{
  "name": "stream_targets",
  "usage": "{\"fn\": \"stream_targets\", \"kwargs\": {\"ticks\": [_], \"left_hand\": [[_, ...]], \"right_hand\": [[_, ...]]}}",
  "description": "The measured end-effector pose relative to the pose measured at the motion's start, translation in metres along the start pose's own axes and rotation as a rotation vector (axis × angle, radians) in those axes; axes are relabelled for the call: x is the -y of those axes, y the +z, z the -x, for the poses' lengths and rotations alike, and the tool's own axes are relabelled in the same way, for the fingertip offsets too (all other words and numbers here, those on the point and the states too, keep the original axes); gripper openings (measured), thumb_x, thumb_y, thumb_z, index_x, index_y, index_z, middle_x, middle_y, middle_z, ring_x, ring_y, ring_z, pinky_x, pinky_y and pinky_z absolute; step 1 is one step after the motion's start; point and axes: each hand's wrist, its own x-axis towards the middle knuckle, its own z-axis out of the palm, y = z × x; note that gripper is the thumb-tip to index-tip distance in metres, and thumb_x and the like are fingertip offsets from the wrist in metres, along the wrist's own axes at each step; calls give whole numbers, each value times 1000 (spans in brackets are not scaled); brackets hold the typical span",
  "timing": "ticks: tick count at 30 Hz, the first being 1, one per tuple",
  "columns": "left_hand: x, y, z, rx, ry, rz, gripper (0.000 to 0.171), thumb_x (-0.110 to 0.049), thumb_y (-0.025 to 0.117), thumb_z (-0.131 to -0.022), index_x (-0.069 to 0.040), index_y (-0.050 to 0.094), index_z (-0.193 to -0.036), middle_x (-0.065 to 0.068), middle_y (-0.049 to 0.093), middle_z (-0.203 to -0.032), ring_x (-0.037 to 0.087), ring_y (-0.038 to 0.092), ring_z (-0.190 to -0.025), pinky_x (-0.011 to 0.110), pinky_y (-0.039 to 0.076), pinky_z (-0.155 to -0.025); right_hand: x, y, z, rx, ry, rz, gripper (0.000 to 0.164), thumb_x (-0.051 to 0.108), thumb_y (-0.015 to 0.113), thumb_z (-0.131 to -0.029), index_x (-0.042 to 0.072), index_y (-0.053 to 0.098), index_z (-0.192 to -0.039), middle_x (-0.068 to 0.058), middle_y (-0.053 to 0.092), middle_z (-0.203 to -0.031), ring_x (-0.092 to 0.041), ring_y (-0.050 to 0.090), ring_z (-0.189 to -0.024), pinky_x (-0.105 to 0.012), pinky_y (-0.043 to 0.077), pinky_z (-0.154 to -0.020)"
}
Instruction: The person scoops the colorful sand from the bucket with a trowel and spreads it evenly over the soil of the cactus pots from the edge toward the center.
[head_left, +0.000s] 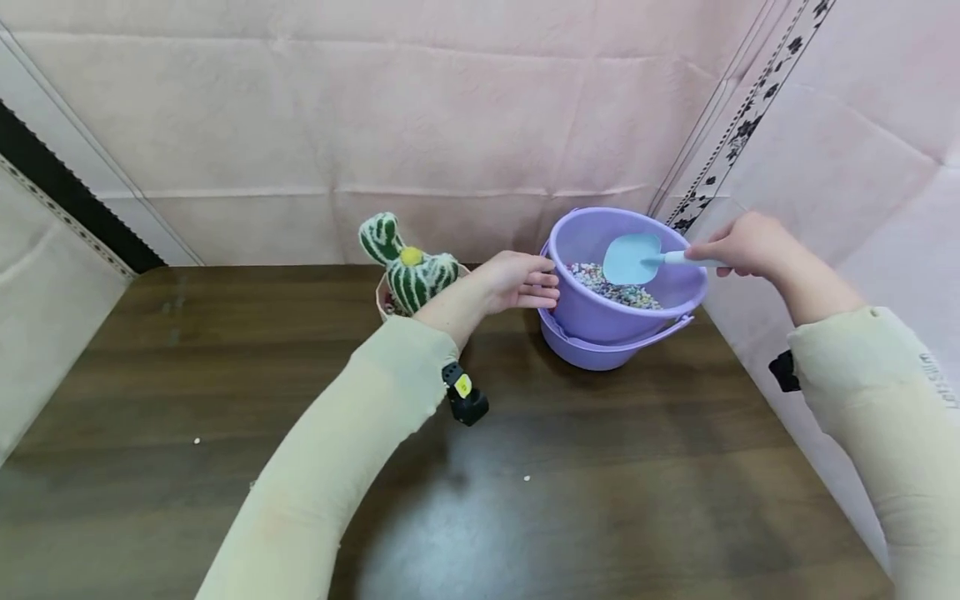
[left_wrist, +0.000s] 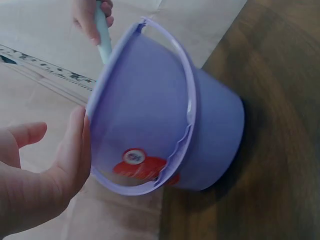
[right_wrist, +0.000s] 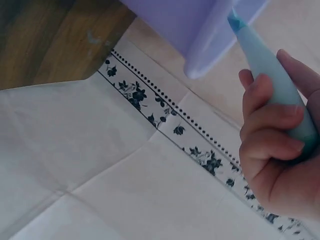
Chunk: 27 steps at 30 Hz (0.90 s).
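In the head view my right hand (head_left: 750, 243) grips the pale handle of a light blue toy shovel (head_left: 632, 259). Its blade is over the mouth of a purple bucket (head_left: 600, 312), above small multicoloured pellets (head_left: 618, 290) inside. This bucket sits in a second purple bucket (head_left: 588, 354), whose lower part shows beneath. My left hand (head_left: 517, 282) has its fingers extended, fingertips right at the upper bucket's left side. From the left wrist view, a red label (left_wrist: 140, 165) shows on the bucket. Curled fingers wrap the shovel handle (right_wrist: 270, 75) in the right wrist view.
A knitted green-and-white cactus (head_left: 420, 279) in a pot stands just left of the buckets, partly behind my left forearm. Little white bits (head_left: 527, 478) lie on the brown wooden table (head_left: 600, 517). Pale cloth walls (head_left: 450, 125) enclose its back and sides.
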Motion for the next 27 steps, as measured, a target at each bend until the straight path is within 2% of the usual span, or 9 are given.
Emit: {"fn": "stream_targets", "kwargs": {"ticks": [4, 7, 10, 12, 14, 17, 19, 23, 27], "left_hand": [[10, 5, -13, -23, -17, 40, 36, -11, 51, -96, 1, 44, -130, 12, 57, -92, 32, 59, -106, 38, 50, -98], [14, 8, -19, -18, -19, 53, 38, -11, 51, -96, 1, 43, -131, 16, 60, -108, 30, 58, -108, 37, 50, -99], [16, 11, -25, -12, -21, 60, 39, -11, 53, -95, 1, 45, -132, 19, 57, -124, 29, 58, -109, 36, 50, -98], [16, 12, -28, -17, -20, 58, 37, -10, 53, -95, 1, 48, -130, 19, 60, -117, 27, 61, -100, 36, 51, -97], [16, 13, -29, -26, -13, 51, 35, -9, 54, -94, 2, 51, -127, 16, 63, -100, 23, 62, -85, 36, 51, -96], [15, 14, -30, -45, 8, 44, 33, -6, 56, -93, 5, 54, -124, 10, 60, -76, 17, 59, -68, 36, 52, -95], [14, 14, -31, -51, 15, 51, 32, -4, 56, -92, 6, 54, -122, 9, 59, -71, 15, 59, -63, 36, 52, -95], [13, 14, -33, -54, 14, 91, 31, -1, 55, -91, 7, 55, -121, 9, 59, -71, 16, 60, -65, 33, 52, -95], [12, 14, -34, -70, 16, 110, 30, 0, 55, -91, 6, 55, -120, 9, 60, -74, 19, 63, -73, 32, 53, -94]], "right_hand": [[10, 10, -4, -26, -39, 103, 46, 41, 61, -84, -3, 69, -91, -8, 64, -68, -24, 53, -67, -30, 39, -55], [14, 17, -9, -44, -20, 174, 43, 41, 63, -83, -2, 67, -86, -12, 63, -73, -29, 55, -72, -35, 43, -56], [18, 25, -15, -58, 47, 226, 47, 42, 65, -81, -5, 63, -91, -17, 62, -81, -33, 58, -74, -40, 48, -57], [21, 31, -18, -69, 90, 240, 49, 41, 67, -80, -5, 60, -94, -20, 62, -86, -34, 59, -76, -41, 50, -57], [22, 34, -21, -70, 99, 246, 52, 40, 69, -78, -7, 58, -97, -22, 61, -88, -34, 59, -76, -42, 50, -57], [22, 36, -23, -47, 42, 246, 47, 38, 69, -78, -5, 60, -93, -20, 61, -84, -31, 58, -73, -40, 49, -55], [21, 36, -24, -5, -23, 231, 43, 37, 69, -79, -5, 60, -87, -17, 61, -77, -28, 58, -67, -37, 48, -53], [22, 38, -25, 74, -131, 208, 37, 32, 69, -80, -2, 59, -74, -7, 56, -60, -18, 53, -53, -28, 46, -49], [27, 37, -26, 125, -174, 195, 37, 31, 68, -82, 6, 51, -59, 1, 47, -49, -12, 48, -46, -23, 44, -47]]}}
